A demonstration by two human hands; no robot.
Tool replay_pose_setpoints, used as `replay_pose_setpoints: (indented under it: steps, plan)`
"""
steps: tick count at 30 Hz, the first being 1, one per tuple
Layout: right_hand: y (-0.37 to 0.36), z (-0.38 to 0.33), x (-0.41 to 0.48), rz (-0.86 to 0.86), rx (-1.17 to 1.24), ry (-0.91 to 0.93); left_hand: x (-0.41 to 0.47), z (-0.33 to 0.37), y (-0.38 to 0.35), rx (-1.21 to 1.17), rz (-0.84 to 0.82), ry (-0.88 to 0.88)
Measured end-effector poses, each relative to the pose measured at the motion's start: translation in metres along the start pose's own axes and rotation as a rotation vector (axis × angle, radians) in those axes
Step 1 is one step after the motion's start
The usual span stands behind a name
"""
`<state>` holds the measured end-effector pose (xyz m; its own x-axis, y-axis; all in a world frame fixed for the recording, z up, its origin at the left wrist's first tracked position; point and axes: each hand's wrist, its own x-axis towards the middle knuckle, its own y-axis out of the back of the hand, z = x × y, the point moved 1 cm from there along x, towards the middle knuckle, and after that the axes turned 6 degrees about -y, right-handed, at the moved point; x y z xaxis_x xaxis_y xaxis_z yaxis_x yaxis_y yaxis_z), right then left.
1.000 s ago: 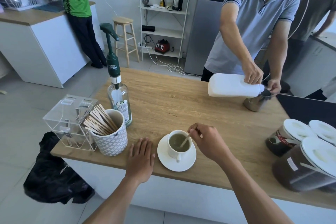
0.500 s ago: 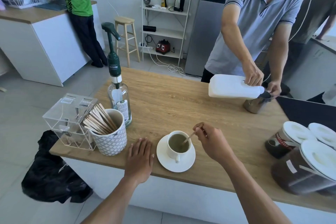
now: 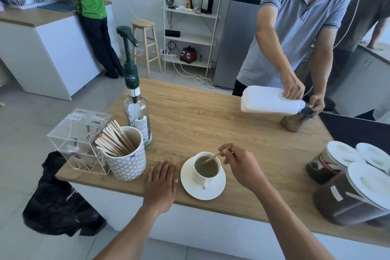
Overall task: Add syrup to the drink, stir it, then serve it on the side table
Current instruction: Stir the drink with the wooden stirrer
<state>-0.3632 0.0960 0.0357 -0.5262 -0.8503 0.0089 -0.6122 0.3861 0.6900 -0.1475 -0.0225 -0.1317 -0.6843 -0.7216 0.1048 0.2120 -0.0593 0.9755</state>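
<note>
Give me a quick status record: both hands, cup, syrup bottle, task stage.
left hand: flat on the table, beside the saucer, holding nothing
right hand: pinches the stir stick, its tip in the drink
cup: on the saucer, handle toward the person
syrup bottle: upright behind the mug of sticks
stage: stir step; not yet served

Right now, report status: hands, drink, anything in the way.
Left hand flat on counter, beside saucer. Right hand pinches stir stick, tip in the drink. Cup sits on saucer. Syrup bottle and stick mug stand left, apart from cup.
</note>
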Motion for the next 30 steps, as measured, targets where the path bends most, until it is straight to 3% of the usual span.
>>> replay_pose_setpoints:
  steps: [7,13,20,26,30]
  plan:
    - [-0.001,0.01,0.0,0.045,0.032,-0.041,-0.001,-0.001,-0.001,-0.003,-0.01,0.007]
    - [-0.004,0.009,-0.004,-0.016,0.049,-0.05,-0.001,-0.001,-0.002,-0.003,-0.015,0.011]
    - [0.007,0.002,-0.005,0.104,0.111,-0.025,-0.001,0.0,0.0,-0.006,-0.003,0.012]
    - [0.003,0.007,-0.008,0.051,0.031,-0.024,-0.002,-0.001,0.0,-0.014,-0.027,0.022]
    - [0.011,0.003,-0.009,0.121,0.087,0.003,-0.001,-0.002,-0.001,-0.018,-0.044,0.026]
